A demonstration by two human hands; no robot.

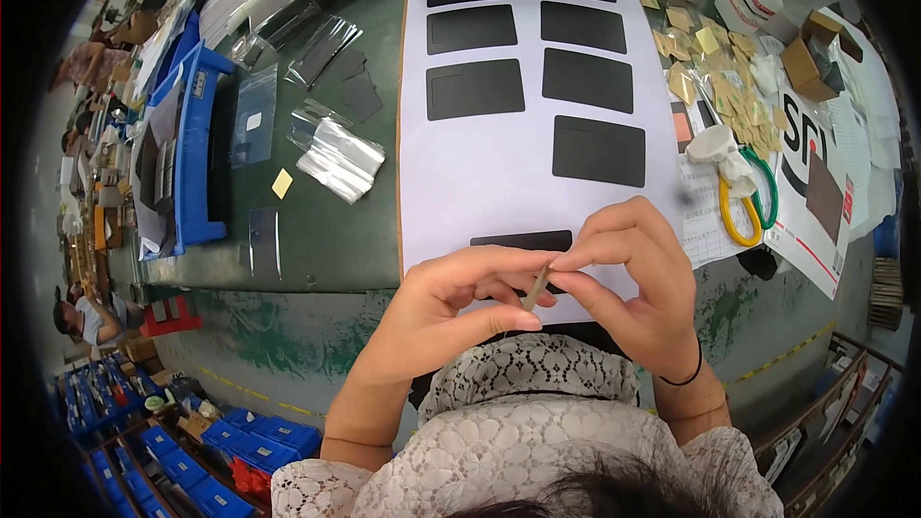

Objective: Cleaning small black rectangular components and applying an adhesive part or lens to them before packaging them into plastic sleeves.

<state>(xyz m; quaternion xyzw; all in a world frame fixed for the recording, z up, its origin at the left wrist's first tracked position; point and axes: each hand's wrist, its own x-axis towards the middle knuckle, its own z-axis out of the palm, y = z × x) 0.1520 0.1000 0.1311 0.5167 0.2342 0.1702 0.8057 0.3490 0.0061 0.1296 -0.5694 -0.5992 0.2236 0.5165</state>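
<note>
My left hand (pixel 451 312) and my right hand (pixel 638 278) meet close to my chest, both pinching a small tan backing strip (pixel 535 288) seen edge-on between the fingertips. Just beyond them lies a white sheet (pixel 499 182) carrying several black rectangular pads (pixel 599 150) in two columns. One black pad (pixel 523 240) lies partly behind my fingers at the sheet's near edge. A black band circles my right wrist.
A green worktable (pixel 326 240) holds clear plastic bags (pixel 338 159), a small yellow square (pixel 281 183) and blue trays (pixel 197 144) at left. At right are tan peeled papers (pixel 715 77), tape rolls (pixel 739 192), printed sheets and cardboard boxes (pixel 806 62). Other people sit at far left.
</note>
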